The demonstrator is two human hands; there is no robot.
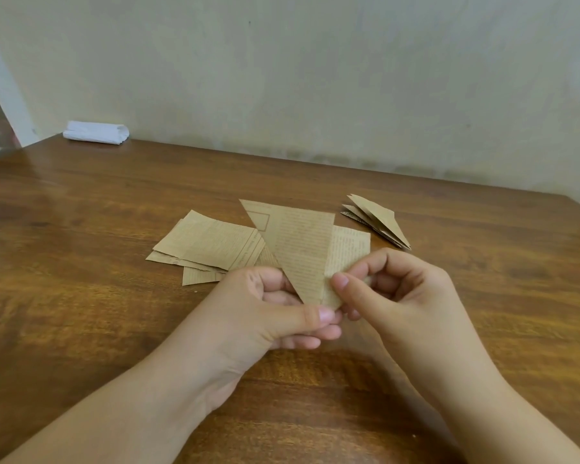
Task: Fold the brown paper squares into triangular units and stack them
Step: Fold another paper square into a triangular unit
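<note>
Brown folded paper triangle point(298, 249) pinched in left grip point(278, 309) and, seemingly, right grip point(392, 289).

1. A plain room, probably in a home: a polished wooden table point(81, 202) stands against a bare, scuffed cream wall point(315, 78).
2. A folded white cloth point(96, 132) lies at the far left corner.
</note>
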